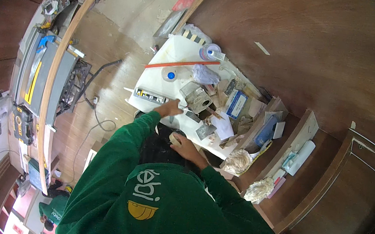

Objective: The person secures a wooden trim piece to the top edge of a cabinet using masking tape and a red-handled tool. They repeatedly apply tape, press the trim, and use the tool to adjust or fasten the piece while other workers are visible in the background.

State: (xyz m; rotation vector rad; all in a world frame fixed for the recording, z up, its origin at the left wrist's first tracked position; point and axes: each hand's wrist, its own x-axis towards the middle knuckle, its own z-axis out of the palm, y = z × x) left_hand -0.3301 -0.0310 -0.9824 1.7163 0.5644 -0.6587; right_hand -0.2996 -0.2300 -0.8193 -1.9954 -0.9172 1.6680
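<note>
Two hands are at work over a cluttered white worktop (155,71). The right hand (182,146) has its fingers curled around a small pale roll, seemingly tape (175,138), held close to the body at the near edge of the worktop. The left hand (168,108) reaches forward with the fingers closed round a thin tool too small to name, its tip near a grey metal box (197,99) in the middle of the worktop. Just left of that hand lies a long strip with small dark cells (150,95). Farther out are a clear tub with a blue lid (170,75), a long red rod (183,64) lying across, a blue-and-white carton (236,103) and crumpled paper. It looks like a picking or fitting step; any next move needs a steady left reach. Well to the left stands a table saw (41,73) on the wooden floor (112,38).
</note>
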